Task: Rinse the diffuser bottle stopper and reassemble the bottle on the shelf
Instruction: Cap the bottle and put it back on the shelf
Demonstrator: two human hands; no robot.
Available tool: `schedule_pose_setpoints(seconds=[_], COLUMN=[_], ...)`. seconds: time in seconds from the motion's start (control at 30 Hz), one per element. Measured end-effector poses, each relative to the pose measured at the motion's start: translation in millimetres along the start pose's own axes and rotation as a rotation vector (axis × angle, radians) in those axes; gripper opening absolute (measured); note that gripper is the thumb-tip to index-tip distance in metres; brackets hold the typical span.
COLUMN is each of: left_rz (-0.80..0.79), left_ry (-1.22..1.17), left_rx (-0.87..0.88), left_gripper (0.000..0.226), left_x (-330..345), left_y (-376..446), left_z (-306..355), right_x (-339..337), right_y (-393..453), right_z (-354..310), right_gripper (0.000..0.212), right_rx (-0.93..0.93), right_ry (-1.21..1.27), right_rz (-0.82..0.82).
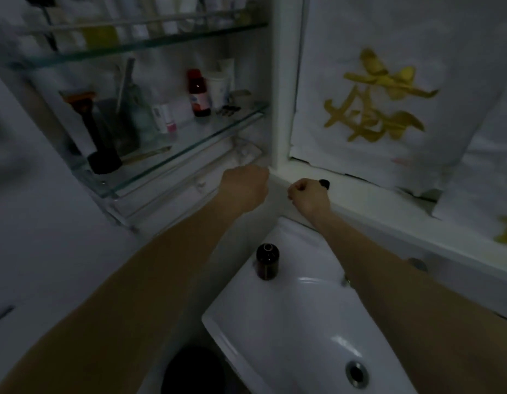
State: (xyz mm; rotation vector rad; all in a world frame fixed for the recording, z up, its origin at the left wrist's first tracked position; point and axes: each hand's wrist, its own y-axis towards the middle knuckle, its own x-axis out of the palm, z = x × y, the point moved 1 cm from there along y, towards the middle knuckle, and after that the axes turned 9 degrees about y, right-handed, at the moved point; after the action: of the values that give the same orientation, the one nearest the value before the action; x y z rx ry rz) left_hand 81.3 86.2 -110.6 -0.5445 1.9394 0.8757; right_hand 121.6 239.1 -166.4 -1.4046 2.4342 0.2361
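A dark diffuser bottle point(267, 261) stands upright and uncapped on the back left corner of the white sink point(289, 331). My right hand point(307, 194) is raised to the white ledge point(360, 194) below the mirror cabinet, fingers curled around a small black stopper point(324, 183) that peeks out past the knuckles. My left hand point(245, 187) is a loose fist at the bottom edge of the open cabinet, beside the cabinet frame; I cannot see anything in it.
The open cabinet has glass shelves point(189, 149) carrying a razor point(96, 132), a red-capped bottle point(199, 93), white tubes and jars. A white sheet with gold characters point(380, 100) covers the mirror. The sink drain point(357, 373) lies at lower right; a dark bin point(195, 371) sits below.
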Motion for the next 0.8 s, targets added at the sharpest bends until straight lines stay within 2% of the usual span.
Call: schedule_pose_setpoints(seconds=[0.07,0.17,0.3,0.5,0.67,0.8], left_rz=[-0.091,-0.087,-0.168,-0.190,-0.228,-0.291], left_ry=[-0.131,-0.213,-0.283,-0.500,-0.568,-0.520], left_rx=[-0.004,-0.028,-0.045,-0.014,0.057,0.138], left_gripper=[0.025,0.027,0.024,0.041,0.046,0.045], left_x=[19.3,32.1,34.3,44.3,58.3,66.7], left_y=[0.5,5.0,21.0,51.1,74.7,86.1], left_z=[13.1,29.1,55.7,86.8,106.9,115.7], right_x=[-5.5,-11.3,-20.3,-34.3,-36.7,-40.1], right_y=[-2.7,-8.7,-17.1,-22.5,-22.8,-17.7], right_z=[9.2,19.4,38.4,72.3,85.5,90.6], right_gripper=[0.025,0.025,0.027,0.028,0.024,0.024], right_rx=[0.005,-0.014,-0.010,0.083,0.127,0.135], right_ry=[-0.015,-0.060,-0.169,-0.235,-0.219,-0.212], right_rz=[-0.003,-0.005,-0.010,-0.013,-0.007,-0.002])
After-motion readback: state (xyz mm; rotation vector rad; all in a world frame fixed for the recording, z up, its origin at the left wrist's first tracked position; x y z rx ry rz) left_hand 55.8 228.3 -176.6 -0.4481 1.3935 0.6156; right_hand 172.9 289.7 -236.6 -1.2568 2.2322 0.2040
